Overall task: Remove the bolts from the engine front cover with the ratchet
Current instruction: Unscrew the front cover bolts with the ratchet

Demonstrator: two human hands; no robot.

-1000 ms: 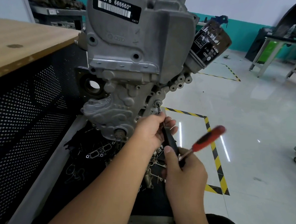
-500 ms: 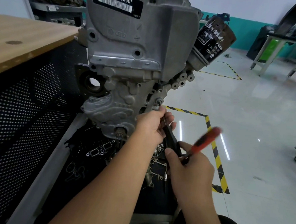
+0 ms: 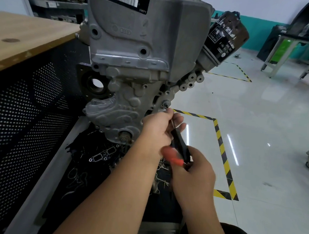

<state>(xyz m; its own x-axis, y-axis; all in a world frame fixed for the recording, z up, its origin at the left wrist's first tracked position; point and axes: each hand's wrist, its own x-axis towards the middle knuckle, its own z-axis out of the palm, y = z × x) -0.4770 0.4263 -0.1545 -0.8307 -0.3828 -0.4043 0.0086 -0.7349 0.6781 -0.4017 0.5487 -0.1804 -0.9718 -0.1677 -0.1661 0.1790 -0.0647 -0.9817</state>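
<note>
The grey engine front cover (image 3: pixel 125 104) stands upright in the middle of the head view. A bolt (image 3: pixel 166 104) sits at its lower right edge. A black extension bar (image 3: pixel 180 143) runs from that bolt down to the ratchet, whose red handle (image 3: pixel 173 157) is blurred and points left. My left hand (image 3: pixel 160 130) pinches the upper end of the bar just below the bolt. My right hand (image 3: pixel 193 175) grips the ratchet at its head end.
A black oil filter (image 3: pixel 225 38) sticks out at the engine's upper right. A wooden bench top (image 3: pixel 24 36) with a perforated black panel (image 3: pixel 23 127) stands on the left. Loose gaskets (image 3: pixel 102 155) lie in the tray below. Yellow-black floor tape (image 3: pixel 223 155) runs on the right.
The red ratchet handle has swung from pointing up-right to pointing left. Both hands stay on the tool at the same bolt.
</note>
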